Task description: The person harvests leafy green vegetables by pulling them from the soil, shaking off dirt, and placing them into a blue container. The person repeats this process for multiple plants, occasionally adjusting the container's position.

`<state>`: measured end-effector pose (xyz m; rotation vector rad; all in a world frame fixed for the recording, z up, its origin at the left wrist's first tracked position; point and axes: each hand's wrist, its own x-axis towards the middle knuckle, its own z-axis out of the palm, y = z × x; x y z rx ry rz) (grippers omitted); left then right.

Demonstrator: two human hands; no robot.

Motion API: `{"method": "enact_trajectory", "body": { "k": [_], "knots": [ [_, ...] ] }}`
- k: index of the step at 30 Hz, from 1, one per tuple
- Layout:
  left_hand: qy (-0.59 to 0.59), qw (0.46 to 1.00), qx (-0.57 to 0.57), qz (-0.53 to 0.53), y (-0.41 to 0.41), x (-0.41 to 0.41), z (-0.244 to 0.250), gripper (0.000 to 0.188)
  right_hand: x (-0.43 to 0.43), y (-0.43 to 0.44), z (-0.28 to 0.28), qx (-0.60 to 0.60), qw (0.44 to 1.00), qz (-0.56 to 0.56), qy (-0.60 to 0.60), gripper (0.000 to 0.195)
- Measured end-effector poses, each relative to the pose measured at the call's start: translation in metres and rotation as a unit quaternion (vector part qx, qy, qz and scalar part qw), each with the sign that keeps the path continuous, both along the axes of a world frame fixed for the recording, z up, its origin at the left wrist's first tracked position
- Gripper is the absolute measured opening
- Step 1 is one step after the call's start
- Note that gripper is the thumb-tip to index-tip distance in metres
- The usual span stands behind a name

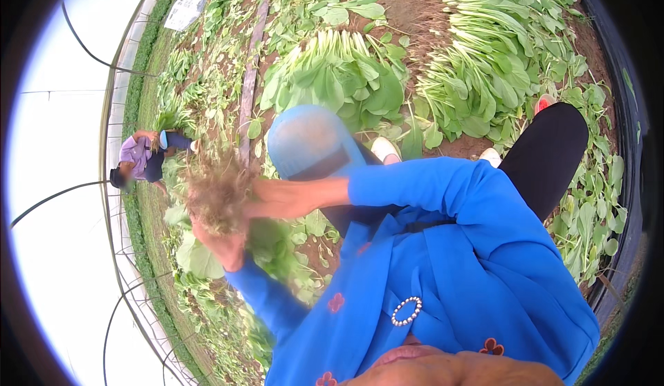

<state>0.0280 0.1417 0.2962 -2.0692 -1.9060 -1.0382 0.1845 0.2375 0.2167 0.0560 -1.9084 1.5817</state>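
A bunch of leafy green plants, its brown root mass [220,189] blurred, is held up at the left of the view. My left hand [220,243] is closed around the bunch beneath the roots, with broad leaves [199,256] spreading below it. My right hand [285,196] reaches in from the right against the roots; its fingertips are hidden and blurred, so its grip is unclear. A worn blue rounded cover [311,137] lies over my left knee. Just beyond it, a fan of pulled leafy greens [337,72] rests on the soil, pale stems pointing away.
A long row of laid greens [482,59] stretches up the right side, beside black plastic sheeting [617,74]. A narrow board [255,59] crosses the bed. Another person [137,155] crouches at far left, holding greens. A white printed sack or carton [187,8] lies at upper left.
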Motion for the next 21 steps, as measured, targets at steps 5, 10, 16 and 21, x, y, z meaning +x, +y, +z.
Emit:
{"method": "enact_trajectory", "body": {
  "k": [5, 10, 16, 21],
  "knots": [
    [-0.319, 0.942, -0.099, -0.022, 0.056, 0.03, -0.052, 0.095, 0.041, 0.038, -0.045, 0.059, 0.991, -0.051, -0.109, 0.069],
    [-0.278, 0.924, -0.252, -0.071, 0.089, 0.031, -0.031, 0.076, 0.056, 0.04, -0.036, 0.057, 0.938, -0.311, -0.141, 0.04],
    [-0.112, 0.924, -0.331, -0.152, 0.112, 0.045, -0.015, 0.065, 0.042, 0.055, -0.075, 0.002, 0.918, -0.395, 0.027, 0.026],
    [-0.083, 0.953, -0.278, -0.092, 0.107, 0.068, -0.03, 0.064, 0.051, 0.063, -0.085, -0.025, 0.916, -0.398, -0.039, 0.035]
  ]
}}
